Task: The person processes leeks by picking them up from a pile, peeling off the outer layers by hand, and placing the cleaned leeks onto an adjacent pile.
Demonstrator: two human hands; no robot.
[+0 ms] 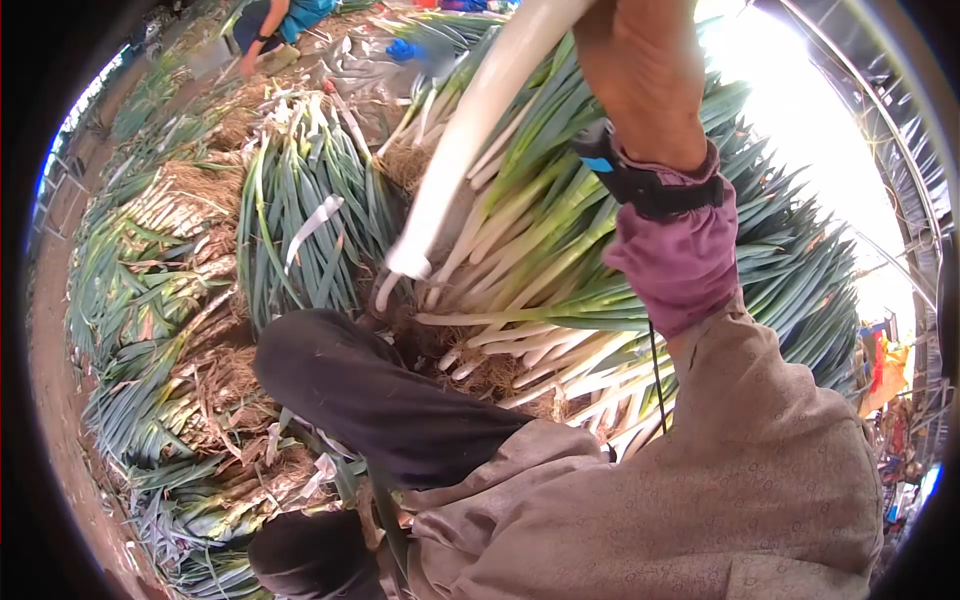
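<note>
At the top edge my right hand (640,60) is partly cut off, with its fingers mostly out of view. It appears closed around a thick white leek (480,110), held up close to the camera. The leek hangs slanting down to the left, its pale root end blurred. Below and behind it lies a large pile of leeks (530,220), white stalks and roots towards me and green leaves fanning right. A dark band (665,190) circles my right wrist over a purple cuff. My left hand is outside the picture.
Left of my knee (370,390) lies a bundle of green-leaved leeks (315,210). Further left, rows of rooty, unpeeled leeks (190,210) cover the ground. Another person's hand (250,65) reaches down at the far upper left. Metal framing (890,110) stands on the right.
</note>
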